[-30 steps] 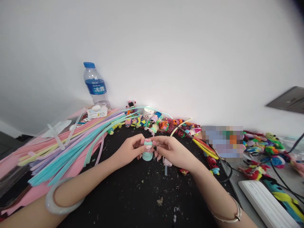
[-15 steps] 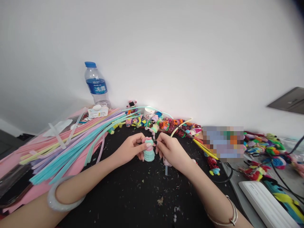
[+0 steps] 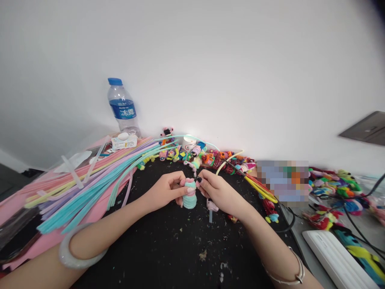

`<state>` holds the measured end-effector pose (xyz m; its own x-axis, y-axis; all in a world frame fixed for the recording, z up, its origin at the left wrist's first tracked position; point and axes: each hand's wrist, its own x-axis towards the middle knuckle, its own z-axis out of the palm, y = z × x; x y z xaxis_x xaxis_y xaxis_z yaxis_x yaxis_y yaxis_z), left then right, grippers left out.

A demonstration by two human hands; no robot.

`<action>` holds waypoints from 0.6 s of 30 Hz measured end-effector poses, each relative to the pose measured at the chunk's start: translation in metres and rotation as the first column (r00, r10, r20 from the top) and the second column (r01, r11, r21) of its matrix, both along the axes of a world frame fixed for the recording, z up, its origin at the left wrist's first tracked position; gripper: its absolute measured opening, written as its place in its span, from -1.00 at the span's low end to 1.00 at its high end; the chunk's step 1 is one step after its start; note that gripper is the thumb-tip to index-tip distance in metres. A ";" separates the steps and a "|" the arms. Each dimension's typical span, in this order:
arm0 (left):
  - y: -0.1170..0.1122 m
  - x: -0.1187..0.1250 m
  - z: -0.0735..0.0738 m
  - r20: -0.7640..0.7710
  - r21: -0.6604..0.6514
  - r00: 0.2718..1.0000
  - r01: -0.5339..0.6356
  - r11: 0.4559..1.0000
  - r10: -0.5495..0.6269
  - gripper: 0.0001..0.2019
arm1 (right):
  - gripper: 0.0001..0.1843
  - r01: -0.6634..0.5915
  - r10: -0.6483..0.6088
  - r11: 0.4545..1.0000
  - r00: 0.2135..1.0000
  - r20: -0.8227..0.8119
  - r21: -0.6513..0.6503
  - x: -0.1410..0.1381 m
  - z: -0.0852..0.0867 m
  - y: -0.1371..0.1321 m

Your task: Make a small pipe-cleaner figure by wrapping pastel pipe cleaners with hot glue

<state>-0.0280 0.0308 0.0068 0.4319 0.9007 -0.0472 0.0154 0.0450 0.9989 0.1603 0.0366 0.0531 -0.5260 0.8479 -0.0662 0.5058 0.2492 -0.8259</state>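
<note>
A small pipe-cleaner figure [image 3: 189,201], mint green with pink bands, is upright above the black mat. My left hand [image 3: 171,189] is closed round its left side, the thumb pressed across its front. At the figure's upper right, my right hand [image 3: 217,192] is closed with thumb and forefinger in a pinch at the pink edge. Whatever small part lies between those fingertips is mostly hidden. Below my right hand lies a pale pink piece with a translucent stick [image 3: 211,216].
Pastel pipe cleaners [image 3: 90,188] fan out on the left, with a water bottle [image 3: 122,106] behind them. Finished colourful figures [image 3: 210,157] line the wall side. Yellow-handled pliers [image 3: 260,188] and a white power strip [image 3: 337,259] are on the right. Scraps dot the black mat [image 3: 168,249].
The figure has moved slightly down in my left hand. My right hand has shifted a little, its fingertips still at the figure's upper right.
</note>
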 end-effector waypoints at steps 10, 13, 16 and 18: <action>0.001 -0.002 -0.002 -0.033 0.020 0.999 -0.030 0.999 0.031 -0.70 | -0.79 -0.030 0.027 0.998 0.998 -0.052 -0.055 -0.001 0.000 0.001; 0.001 -0.003 -0.003 -0.070 0.051 0.997 -0.034 0.998 0.038 -0.70 | -0.80 -0.029 0.024 0.997 0.997 -0.068 -0.074 -0.001 -0.001 0.001; 0.000 -0.003 -0.002 -0.100 0.093 0.994 -0.030 0.995 0.039 -0.72 | -0.80 -0.027 0.020 0.996 0.996 -0.084 -0.083 -0.001 -0.002 0.001; 0.000 -0.004 -0.002 -0.121 0.120 0.992 -0.021 0.993 0.035 -0.72 | -0.78 -0.022 0.015 0.996 0.996 -0.084 -0.087 -0.002 -0.002 0.000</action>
<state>-0.0319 0.0303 0.0050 0.4037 0.9148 0.0093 0.1382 -0.0710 0.9879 0.1586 0.0371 0.0507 -0.5486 0.8306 -0.0955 0.4301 0.1823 -0.8842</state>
